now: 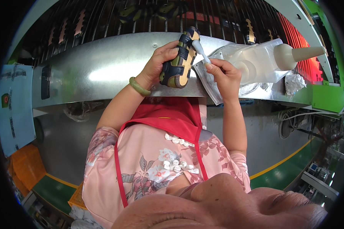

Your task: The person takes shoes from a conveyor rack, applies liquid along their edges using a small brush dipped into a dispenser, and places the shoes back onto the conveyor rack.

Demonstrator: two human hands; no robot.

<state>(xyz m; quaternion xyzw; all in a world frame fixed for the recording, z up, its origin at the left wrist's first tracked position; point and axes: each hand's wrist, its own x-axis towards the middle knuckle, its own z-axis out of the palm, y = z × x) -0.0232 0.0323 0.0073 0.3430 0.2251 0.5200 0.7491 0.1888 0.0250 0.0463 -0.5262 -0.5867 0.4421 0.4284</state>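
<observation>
My left hand point(161, 63) is closed around a camouflage-green and dark blue sandal point(175, 65), held on its side above the metal ledge with its tan inside facing right. The thumb lies across the straps. My right hand point(226, 79) pinches a small pale tool point(200, 50) with a rounded, swab-like tip; whether it is a brush cannot be made out. Its tip is at the sandal's upper right edge. Beside my right hand a translucent white squeeze bottle point(260, 61) with a long cone nozzle lies on its side, partly over a clear plastic bag or tray point(214, 86).
A shiny metal ledge point(114, 63) runs in front of me. Beyond it, dark rods point(149, 24) carry more shoes point(172, 10) and tan-and-black pieces point(250, 32). Crumpled white material point(294, 84) sits at the right, near a green machine frame point(328, 98). A light blue box point(17, 103) stands left.
</observation>
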